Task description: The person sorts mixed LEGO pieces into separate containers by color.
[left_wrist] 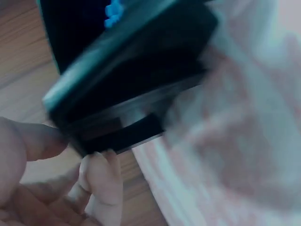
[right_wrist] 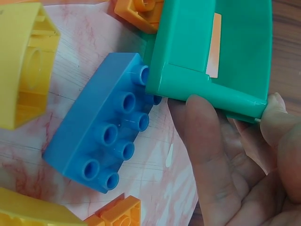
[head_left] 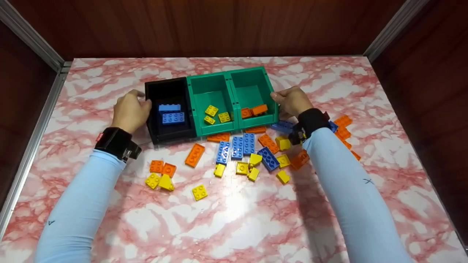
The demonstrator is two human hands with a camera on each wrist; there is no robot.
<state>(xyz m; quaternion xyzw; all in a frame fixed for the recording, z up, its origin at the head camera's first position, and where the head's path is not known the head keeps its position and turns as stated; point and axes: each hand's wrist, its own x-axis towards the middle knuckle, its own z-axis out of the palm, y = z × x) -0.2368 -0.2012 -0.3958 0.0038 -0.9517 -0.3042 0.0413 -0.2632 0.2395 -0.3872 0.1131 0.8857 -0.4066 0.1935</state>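
Note:
A black bin (head_left: 172, 138) and two green bins (head_left: 219, 128) stand joined in a row, slightly askew. My left hand (head_left: 129, 113) grips the black bin's outer end between thumb and fingers; in the left wrist view the thumb and fingertips meet at its corner. At the other end, my right hand (head_left: 294, 100) pinches the right green bin's side wall, thumb on the rim and fingers under it in the right wrist view. Blue bricks (head_left: 173, 118) lie in the black bin, yellow bricks (head_left: 224, 117) in the middle one, orange bricks (head_left: 259, 109) in the right one.
Loose blue bricks (head_left: 223, 152), orange bricks (head_left: 194, 155) and yellow bricks (head_left: 199, 192) lie scattered in front of the bins on the marbled table (head_left: 204, 233). More orange bricks (head_left: 343, 124) are beside the right forearm. A brown wall (head_left: 219, 29) stands behind.

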